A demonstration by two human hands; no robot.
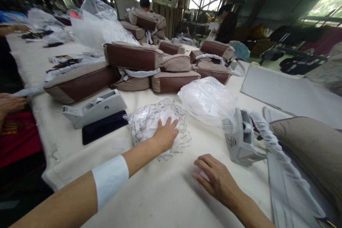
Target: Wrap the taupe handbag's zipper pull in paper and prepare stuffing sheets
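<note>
My left hand (166,136) lies with spread fingers on a clear plastic bag with dark printed lines (143,121), which has white pieces in it. A pale band (110,180) wraps my left forearm. Just above the bare tabletop, my right hand (217,178) is bent, thumb and fingers apart, slightly blurred. Its nearest neighbour is a grey tape dispenser (237,142) with handwriting on its side. Past the printed bag sits a heap of clear plastic (207,99). Another grey tape dispenser (96,108) and a dark phone-like slab (104,126) are left of the printed bag.
Beige and brown bags (135,57) are piled across the table's middle. Clear plastic sheets (98,21) rise behind them. On the right are a large beige bag (310,142), its wrapped strap (278,146) and grey sheets (291,91). Another person's hand (12,105) is at the left edge.
</note>
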